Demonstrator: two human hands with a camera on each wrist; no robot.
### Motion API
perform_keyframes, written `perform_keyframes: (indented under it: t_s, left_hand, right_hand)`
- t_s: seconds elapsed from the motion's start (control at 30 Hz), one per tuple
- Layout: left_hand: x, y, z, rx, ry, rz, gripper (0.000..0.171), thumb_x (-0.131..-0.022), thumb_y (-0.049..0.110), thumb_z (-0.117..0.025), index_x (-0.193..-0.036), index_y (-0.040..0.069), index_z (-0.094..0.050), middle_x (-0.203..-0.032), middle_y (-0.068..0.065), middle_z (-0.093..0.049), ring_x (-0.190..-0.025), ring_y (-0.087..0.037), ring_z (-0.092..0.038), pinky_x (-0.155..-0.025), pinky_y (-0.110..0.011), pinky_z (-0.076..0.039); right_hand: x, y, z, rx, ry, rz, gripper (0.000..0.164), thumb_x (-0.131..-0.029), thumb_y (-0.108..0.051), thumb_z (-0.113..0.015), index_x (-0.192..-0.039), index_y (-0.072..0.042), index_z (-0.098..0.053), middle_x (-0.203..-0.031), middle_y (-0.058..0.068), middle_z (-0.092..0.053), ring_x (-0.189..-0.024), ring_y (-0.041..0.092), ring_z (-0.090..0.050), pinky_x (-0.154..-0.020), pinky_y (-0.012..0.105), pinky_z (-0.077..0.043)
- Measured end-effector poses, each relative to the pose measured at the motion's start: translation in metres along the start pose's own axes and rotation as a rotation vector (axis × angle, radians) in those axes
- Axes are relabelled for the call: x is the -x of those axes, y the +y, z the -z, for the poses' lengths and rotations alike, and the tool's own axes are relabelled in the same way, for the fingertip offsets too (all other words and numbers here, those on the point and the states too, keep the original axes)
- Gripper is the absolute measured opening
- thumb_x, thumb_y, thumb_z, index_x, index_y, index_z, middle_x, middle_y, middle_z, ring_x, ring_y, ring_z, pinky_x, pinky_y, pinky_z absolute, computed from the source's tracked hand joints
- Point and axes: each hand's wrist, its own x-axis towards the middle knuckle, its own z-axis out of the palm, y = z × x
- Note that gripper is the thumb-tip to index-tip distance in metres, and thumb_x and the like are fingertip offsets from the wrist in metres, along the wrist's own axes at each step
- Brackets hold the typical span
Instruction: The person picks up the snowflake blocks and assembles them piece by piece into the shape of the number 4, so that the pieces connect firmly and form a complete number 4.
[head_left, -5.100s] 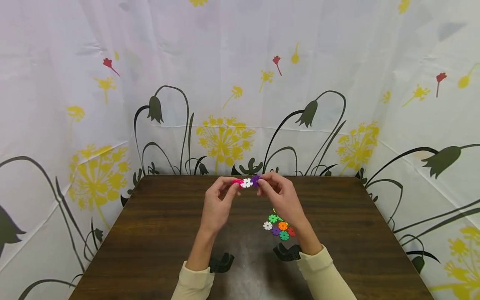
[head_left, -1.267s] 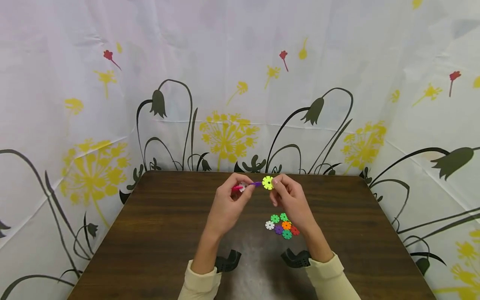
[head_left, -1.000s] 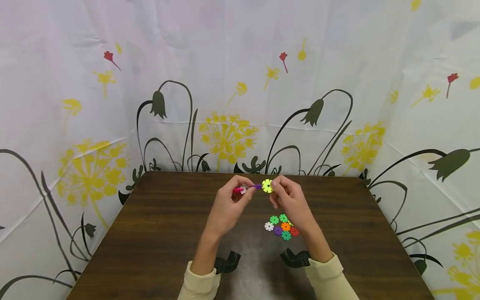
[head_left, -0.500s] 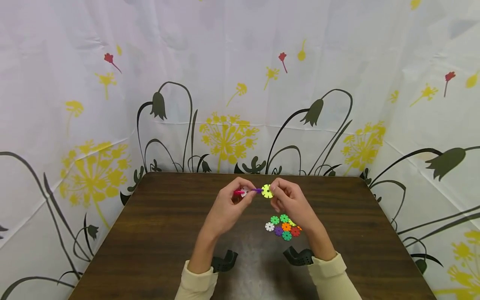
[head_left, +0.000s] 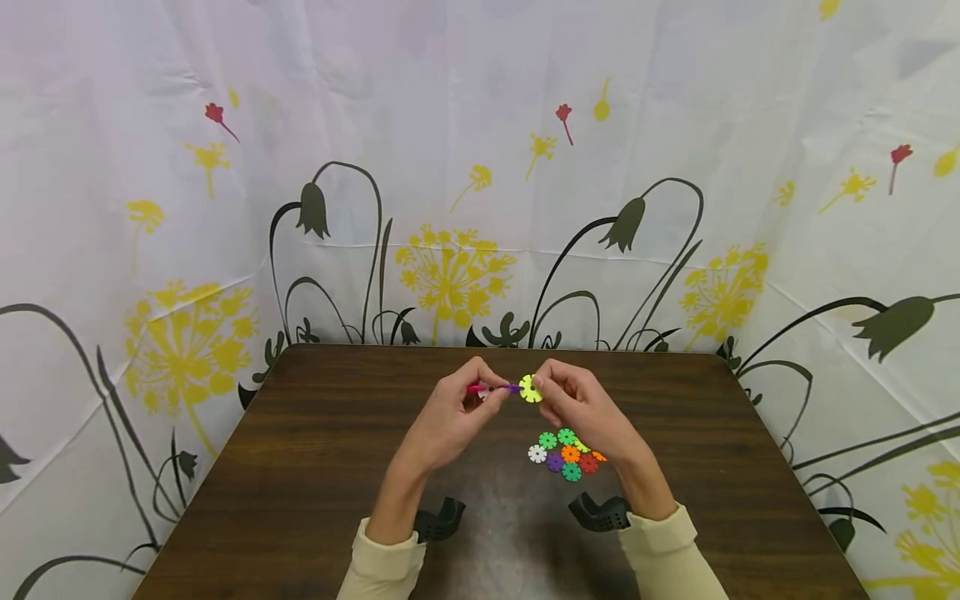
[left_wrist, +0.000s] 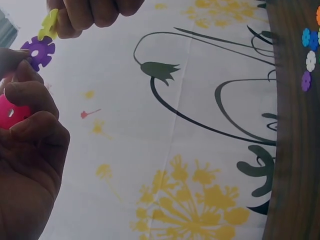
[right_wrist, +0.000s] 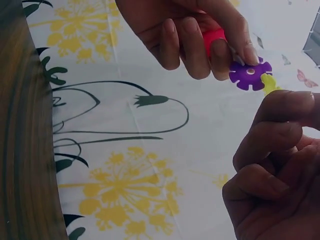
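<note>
Over the far part of the table, my left hand (head_left: 448,418) pinches the purple notched disc (left_wrist: 46,52) between thumb and finger. That disc ends a short chain with a white notched disc (head_left: 483,392) and a pink one (left_wrist: 19,116), partly hidden by my fingers. My right hand (head_left: 594,414) pinches a yellow notched disc (head_left: 528,389) by its right edge. In both wrist views the yellow disc meets the purple disc's rim, at an angle to it. How deep the notches interlock I cannot tell.
A loose group of notched discs, with a white one (head_left: 537,454), an orange one (head_left: 570,454) and several others, lies on the brown wooden table (head_left: 300,467) below my right hand. A flower-printed curtain (head_left: 450,150) hangs behind the table's far edge.
Earlier my right hand held the chain's purple end; now it holds a yellow disc, and my left hand grips the purple one. Over the last second both hands sank slightly, yellow meeting purple.
</note>
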Motion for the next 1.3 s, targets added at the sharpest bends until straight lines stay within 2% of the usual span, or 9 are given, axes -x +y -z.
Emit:
perform_keyframes:
  t_s: [0.3, 0.43, 0.63, 0.7, 0.8, 0.9, 1.0, 1.17, 1.3]
  left_hand:
    - [-0.006, -0.009, -0.011, -0.036, 0.038, -0.07, 0.009, -0.103, 0.009, -0.072, -0.109, 0.012, -0.067, -0.08, 0.001, -0.058, -0.064, -0.011, -0.044, -0.057, -0.022, -0.039]
    - [-0.01, -0.013, -0.012, -0.032, 0.052, -0.063, 0.009, -0.103, 0.01, -0.073, -0.11, 0.015, -0.068, -0.08, 0.002, -0.057, -0.065, -0.011, -0.045, -0.059, -0.023, -0.04]
    - [-0.009, -0.02, -0.012, -0.002, 0.072, -0.026, 0.009, -0.103, 0.013, -0.074, -0.11, 0.016, -0.069, -0.081, 0.002, -0.056, -0.065, -0.01, -0.045, -0.058, -0.024, -0.04]
    - [-0.007, -0.023, -0.011, 0.01, 0.083, -0.011, 0.01, -0.103, 0.012, -0.073, -0.11, 0.017, -0.069, -0.083, 0.001, -0.056, -0.067, -0.011, -0.046, -0.059, -0.023, -0.04]
    - [-0.003, -0.027, -0.007, 0.018, 0.101, 0.011, 0.01, -0.104, 0.012, -0.073, -0.111, 0.018, -0.068, -0.086, 0.0, -0.057, -0.069, -0.013, -0.047, -0.061, -0.023, -0.041]
    - [-0.001, -0.031, -0.004, 0.03, 0.114, 0.016, 0.01, -0.104, 0.012, -0.072, -0.111, 0.017, -0.067, -0.087, -0.001, -0.058, -0.069, -0.015, -0.048, -0.061, -0.024, -0.042]
    - [0.0, -0.036, -0.002, 0.037, 0.113, 0.016, 0.011, -0.104, 0.012, -0.072, -0.111, 0.017, -0.066, -0.086, 0.0, -0.057, -0.068, -0.014, -0.048, -0.06, -0.023, -0.041]
    - [0.003, -0.038, 0.005, 0.031, 0.112, -0.007, 0.013, -0.103, 0.011, -0.073, -0.11, 0.018, -0.065, -0.084, 0.001, -0.056, -0.068, -0.01, -0.047, -0.059, -0.023, -0.041]
    - [0.005, -0.038, 0.009, 0.022, 0.177, -0.101, 0.016, -0.1, 0.004, -0.073, -0.109, 0.015, -0.065, -0.083, 0.001, -0.059, -0.066, -0.007, -0.046, -0.057, -0.023, -0.041]
  right_hand:
    - [0.0, 0.008, -0.004, 0.02, 0.082, -0.054, 0.021, -0.114, -0.01, -0.051, -0.096, -0.002, -0.058, -0.063, 0.011, -0.045, -0.054, 0.027, -0.042, -0.051, 0.027, -0.044]
    - [0.001, 0.012, 0.0, 0.042, 0.131, -0.091, 0.025, -0.115, -0.018, -0.051, -0.095, -0.006, -0.06, -0.064, 0.008, -0.049, -0.054, 0.026, -0.045, -0.051, 0.028, -0.045]
    - [0.007, 0.036, 0.02, 0.094, 0.19, -0.144, 0.038, -0.119, -0.026, -0.04, -0.1, -0.002, -0.063, -0.068, 0.019, -0.056, -0.056, 0.033, -0.049, -0.051, 0.028, -0.046]
    - [0.011, 0.051, 0.029, 0.154, 0.22, -0.216, 0.038, -0.118, -0.029, -0.044, -0.101, -0.002, -0.064, -0.071, 0.018, -0.057, -0.059, 0.032, -0.051, -0.054, 0.029, -0.048]
    - [0.018, 0.081, 0.041, 0.312, 0.246, -0.39, 0.034, -0.115, -0.035, -0.053, -0.105, -0.005, -0.067, -0.075, 0.012, -0.059, -0.063, 0.028, -0.053, -0.059, 0.031, -0.048]
    - [0.024, 0.115, 0.046, 0.515, 0.231, -0.583, 0.03, -0.111, -0.038, -0.061, -0.112, -0.009, -0.069, -0.087, 0.007, -0.066, -0.07, 0.023, -0.057, -0.064, 0.035, -0.048]
    - [0.029, 0.142, 0.047, 0.691, 0.204, -0.719, 0.031, -0.107, -0.038, -0.066, -0.121, -0.011, -0.071, -0.105, 0.009, -0.072, -0.078, 0.022, -0.062, -0.07, 0.042, -0.052]
    - [0.027, 0.167, 0.043, 0.823, 0.185, -0.84, 0.045, -0.102, -0.043, -0.072, -0.134, -0.011, -0.066, -0.124, 0.016, -0.074, -0.096, 0.034, -0.07, -0.088, 0.061, -0.056]
    - [0.024, 0.174, 0.04, 0.846, 0.192, -0.895, 0.05, -0.1, -0.044, -0.075, -0.135, -0.01, -0.063, -0.128, 0.018, -0.073, -0.097, 0.035, -0.07, -0.088, 0.061, -0.055]
